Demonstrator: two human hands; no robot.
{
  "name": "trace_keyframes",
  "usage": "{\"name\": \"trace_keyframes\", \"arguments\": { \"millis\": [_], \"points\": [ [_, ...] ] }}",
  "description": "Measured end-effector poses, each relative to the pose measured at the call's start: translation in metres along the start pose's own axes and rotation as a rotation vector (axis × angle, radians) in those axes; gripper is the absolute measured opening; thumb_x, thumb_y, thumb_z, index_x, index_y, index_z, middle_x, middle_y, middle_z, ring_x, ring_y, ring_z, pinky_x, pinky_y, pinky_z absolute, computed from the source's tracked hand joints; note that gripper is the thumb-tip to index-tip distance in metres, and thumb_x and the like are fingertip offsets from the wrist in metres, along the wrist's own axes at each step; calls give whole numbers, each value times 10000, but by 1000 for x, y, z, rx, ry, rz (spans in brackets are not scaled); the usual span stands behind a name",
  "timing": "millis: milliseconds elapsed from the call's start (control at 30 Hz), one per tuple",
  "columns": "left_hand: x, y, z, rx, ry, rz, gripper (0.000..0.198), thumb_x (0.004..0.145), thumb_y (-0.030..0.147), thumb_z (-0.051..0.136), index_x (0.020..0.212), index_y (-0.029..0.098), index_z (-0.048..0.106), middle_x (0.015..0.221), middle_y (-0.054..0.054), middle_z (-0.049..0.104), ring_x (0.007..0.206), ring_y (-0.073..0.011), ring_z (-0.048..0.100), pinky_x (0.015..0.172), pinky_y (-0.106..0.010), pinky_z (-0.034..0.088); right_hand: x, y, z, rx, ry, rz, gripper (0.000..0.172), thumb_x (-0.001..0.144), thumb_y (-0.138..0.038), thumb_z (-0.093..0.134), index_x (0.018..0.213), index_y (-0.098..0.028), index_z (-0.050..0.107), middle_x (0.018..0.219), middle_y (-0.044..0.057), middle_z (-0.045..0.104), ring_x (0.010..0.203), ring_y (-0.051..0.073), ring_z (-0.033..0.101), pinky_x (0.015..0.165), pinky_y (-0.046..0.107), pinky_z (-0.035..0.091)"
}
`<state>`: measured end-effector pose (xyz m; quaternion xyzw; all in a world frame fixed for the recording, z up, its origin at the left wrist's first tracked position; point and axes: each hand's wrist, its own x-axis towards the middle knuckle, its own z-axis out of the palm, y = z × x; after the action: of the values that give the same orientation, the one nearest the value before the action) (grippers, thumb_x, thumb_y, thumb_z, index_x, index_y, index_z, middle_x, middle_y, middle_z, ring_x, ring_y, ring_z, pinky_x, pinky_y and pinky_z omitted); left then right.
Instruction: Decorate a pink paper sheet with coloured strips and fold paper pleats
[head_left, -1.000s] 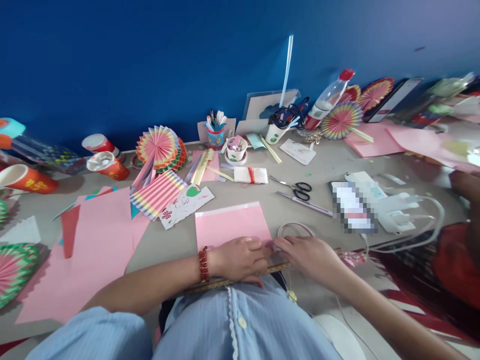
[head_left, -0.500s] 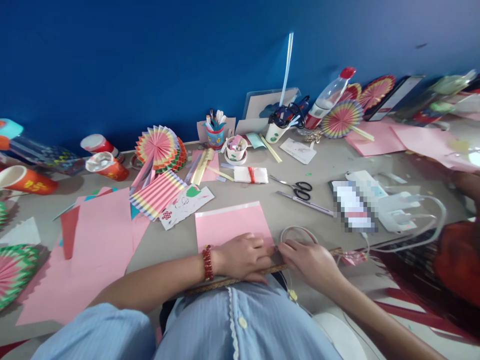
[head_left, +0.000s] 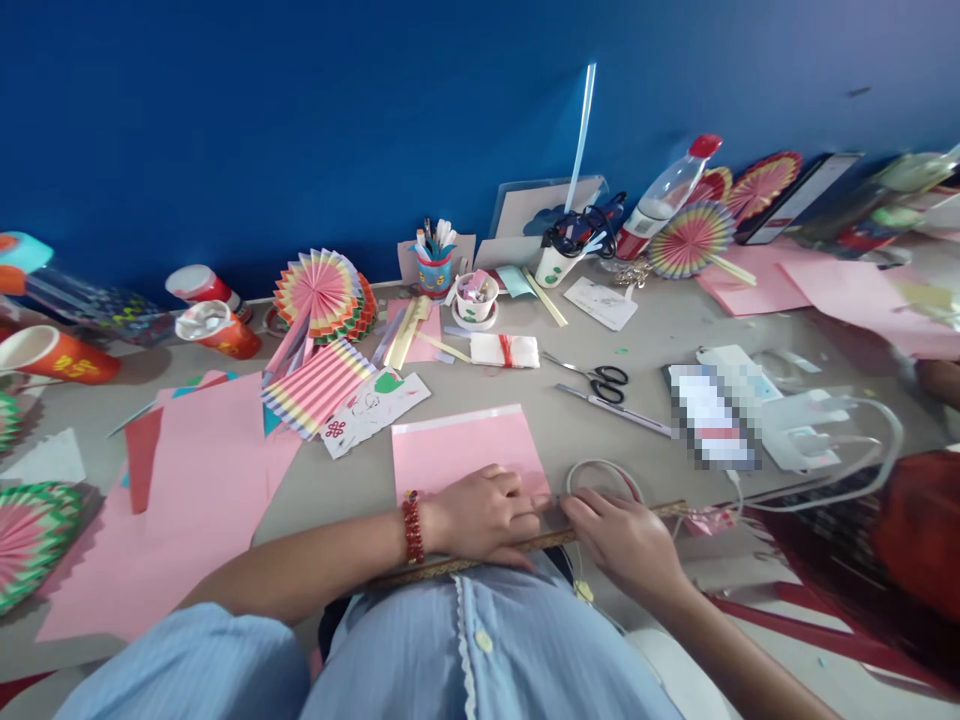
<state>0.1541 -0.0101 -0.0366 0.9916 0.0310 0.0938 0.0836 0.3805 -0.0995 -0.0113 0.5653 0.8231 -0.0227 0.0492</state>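
Observation:
A pink sheet of paper (head_left: 469, 445) with a white strip along its far edge lies at the table's front edge. My left hand (head_left: 480, 515), with a red bead bracelet (head_left: 412, 527) at the wrist, rests palm down on its near part, fingers spread and the thumb apart. Just past the sheet's right corner is my right hand (head_left: 619, 535). Its fingers are bent together, the tips close to the left fingertips; whatever they pinch is hidden. A white cable (head_left: 611, 465) loops behind it.
Scissors (head_left: 606, 385) and a utility knife (head_left: 615, 410) lie beyond my hands. A phone (head_left: 709, 415) and cables are at right, beside another person's arm (head_left: 937, 382). Pleated paper fans (head_left: 315, 290), paper cups (head_left: 64, 355) and a bottle (head_left: 664, 205) stand toward the wall.
The view has shifted slightly. My right hand has moved a little to the right and down; my left hand stays on the pink paper.

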Motion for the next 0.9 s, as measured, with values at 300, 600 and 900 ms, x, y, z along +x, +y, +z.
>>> {"name": "trace_keyframes", "arguments": {
  "millis": [300,600,900],
  "points": [
    [1,1,-2,-13,-5,-26,516,945,662,433,1053,204,644,1330,-67,618,963,-238,581,807,-406,423,0,-6,-1,12,-77,89,215,977,-218,440,940,-244,650,876,1,704,626,143,642,511,273,259],
    [-1,0,2,-5,12,12,473,952,633,456,1047,219,663,1416,-44,565,974,-228,567,820,-384,404,-30,22,-1,131,183,299,290,1007,-334,369,1025,-249,645,1008,32,749,678,183,705,525,270,407],
    [-3,-1,6,43,41,55,521,930,667,462,1016,198,674,1393,-92,571,957,-205,571,824,-361,381,14,31,-22,346,461,327,354,1004,-372,415,1295,-196,511,950,52,745,774,174,718,675,238,507]
  ]
}}
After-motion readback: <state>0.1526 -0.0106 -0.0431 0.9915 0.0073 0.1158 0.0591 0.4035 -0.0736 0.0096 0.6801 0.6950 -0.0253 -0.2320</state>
